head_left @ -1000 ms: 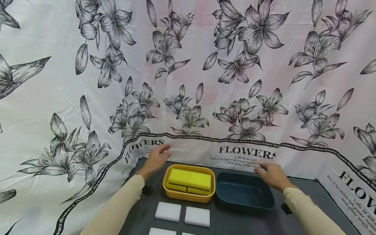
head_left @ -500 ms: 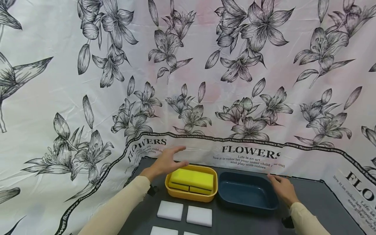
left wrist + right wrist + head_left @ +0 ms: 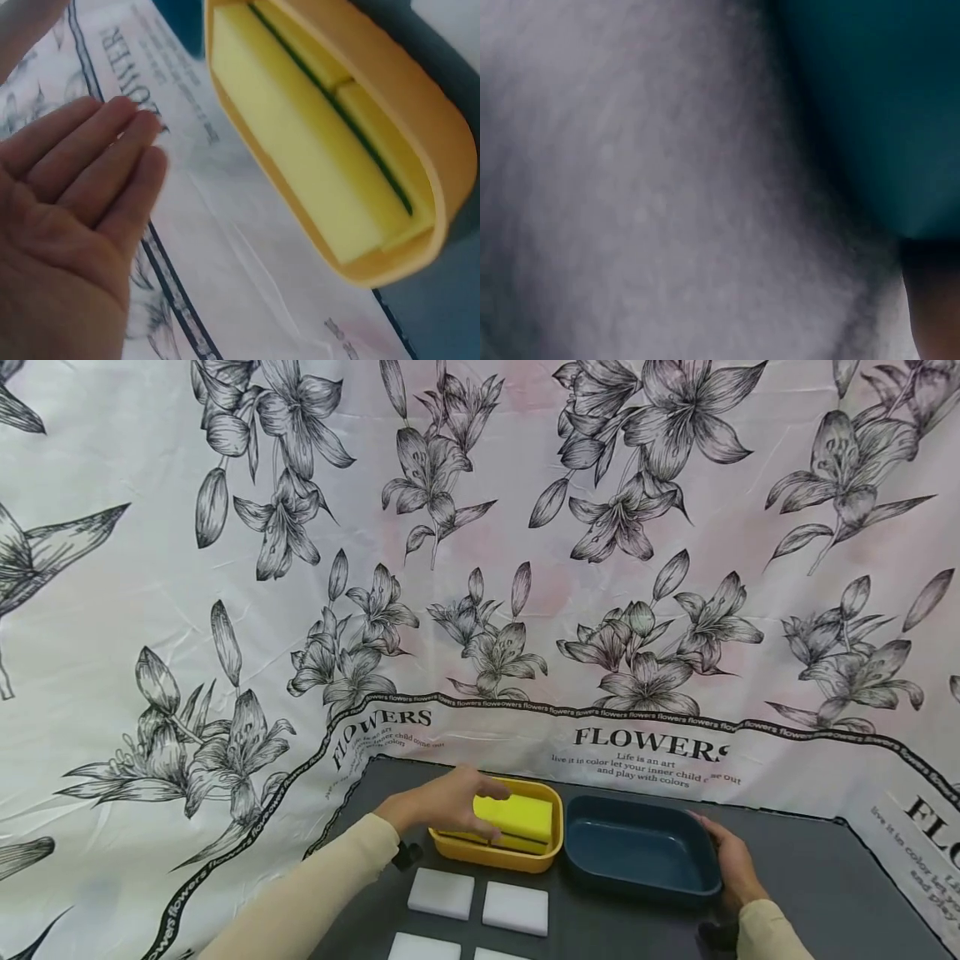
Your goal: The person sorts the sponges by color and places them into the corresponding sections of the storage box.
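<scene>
My left hand [image 3: 446, 802] hovers over the left part of a yellow-orange container [image 3: 557, 827], fingers spread and holding nothing. Yellow sponges [image 3: 517, 814] fill that container: a larger block lies behind smaller ones, with dark lines along their edges. The left wrist view shows the same left hand [image 3: 75, 202] with its palm bare, apart from the container. Beside the yellow container stands a dark blue container [image 3: 637, 843]. My right hand [image 3: 731, 860] lies against the blue container's right end, its fingers extended along the outer wall. In the right wrist view only a blurred bit of that hand shows near the blue wall.
Several white rectangular blocks [image 3: 441, 893] lie in rows in front of the yellow container. The containers stand on a dark grey table [image 3: 795, 843]. Behind the table hangs a white curtain [image 3: 502, 735] printed with flowers and lettering.
My left hand has moved right, from beside the yellow container to above its sponges. My right hand has come down from behind the blue container's corner to its right end.
</scene>
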{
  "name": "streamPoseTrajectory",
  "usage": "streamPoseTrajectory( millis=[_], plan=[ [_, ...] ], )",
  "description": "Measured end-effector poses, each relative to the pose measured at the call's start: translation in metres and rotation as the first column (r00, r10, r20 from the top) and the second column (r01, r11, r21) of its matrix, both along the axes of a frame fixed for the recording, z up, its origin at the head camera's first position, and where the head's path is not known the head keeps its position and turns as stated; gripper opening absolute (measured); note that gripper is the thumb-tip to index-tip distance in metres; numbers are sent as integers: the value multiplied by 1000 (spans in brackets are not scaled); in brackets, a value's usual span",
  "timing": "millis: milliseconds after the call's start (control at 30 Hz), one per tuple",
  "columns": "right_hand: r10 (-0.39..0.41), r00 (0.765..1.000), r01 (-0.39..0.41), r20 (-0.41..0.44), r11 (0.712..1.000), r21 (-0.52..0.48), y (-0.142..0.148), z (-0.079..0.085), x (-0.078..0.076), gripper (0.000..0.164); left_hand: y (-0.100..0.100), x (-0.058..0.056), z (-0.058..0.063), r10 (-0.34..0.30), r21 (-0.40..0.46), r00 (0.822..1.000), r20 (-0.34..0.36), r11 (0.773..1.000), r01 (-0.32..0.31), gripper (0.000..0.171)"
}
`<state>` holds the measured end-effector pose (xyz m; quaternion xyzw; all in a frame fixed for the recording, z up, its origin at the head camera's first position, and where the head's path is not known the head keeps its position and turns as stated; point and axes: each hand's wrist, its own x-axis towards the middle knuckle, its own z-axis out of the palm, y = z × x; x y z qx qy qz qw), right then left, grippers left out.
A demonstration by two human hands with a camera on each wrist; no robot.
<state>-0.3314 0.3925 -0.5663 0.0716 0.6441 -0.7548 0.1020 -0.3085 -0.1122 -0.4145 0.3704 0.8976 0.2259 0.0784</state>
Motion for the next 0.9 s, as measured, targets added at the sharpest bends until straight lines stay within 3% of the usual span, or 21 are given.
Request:
streamPoseTrajectory(
  millis=[133, 200, 333, 433, 533, 667, 767, 900],
  plan=[
    [-35, 999, 37, 25, 997, -70, 3, -2, 4, 36, 12, 8, -1, -53, -53, 997, 60, 997, 56, 69],
    [-65, 997, 65, 36, 998, 0, 3, -1, 4, 40, 16, 12, -5, -70, -65, 993, 94, 995, 77, 68],
    [-79, 996, 71, 50, 988, 136, 2, -2, -1, 70, 22, 19, -17, -82, -123, 989, 123, 988, 97, 65],
    [-91, 995, 83, 46, 984, 156, 0, -4, -3, 76, 26, 25, -26, -76, -182, 988, 134, 978, 100, 63],
    [-121, 992, 114, 42, 984, 137, -2, -5, -2, 72, 30, 29, -35, -99, -243, 987, 125, 962, 127, 63],
    [-126, 992, 121, 27, 982, 147, -2, -6, -1, 72, 34, 34, -51, -149, -301, 985, 83, 939, 167, 47],
    [-131, 991, 126, 18, 977, 173, -1, -6, 0, 73, 36, 38, -60, -169, -337, 985, 35, 926, 171, 39],
    [-152, 988, 147, 23, 978, 151, -1, -8, 3, 65, 40, 41, -67, -173, -391, 985, -15, 908, 153, 42]
  ],
)
